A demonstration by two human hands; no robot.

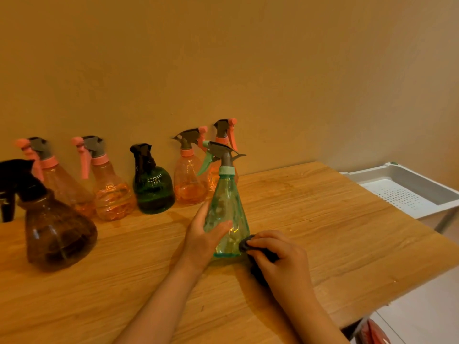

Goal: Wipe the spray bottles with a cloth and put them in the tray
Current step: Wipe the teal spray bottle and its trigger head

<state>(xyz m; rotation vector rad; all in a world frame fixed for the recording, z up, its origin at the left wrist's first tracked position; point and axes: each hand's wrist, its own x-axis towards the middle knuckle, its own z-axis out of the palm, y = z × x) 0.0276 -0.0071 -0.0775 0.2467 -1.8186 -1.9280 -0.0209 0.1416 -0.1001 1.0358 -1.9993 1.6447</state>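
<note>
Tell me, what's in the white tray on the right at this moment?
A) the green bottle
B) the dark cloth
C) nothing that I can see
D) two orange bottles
C: the white tray shows only its bare perforated floor, with all the bottles out on the wooden table.

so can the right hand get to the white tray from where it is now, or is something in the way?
Probably yes. The right hand grips the dark cloth against the teal bottle. Only bare table lies between it and the white tray off the right edge. No bottles stand on that side.
</note>
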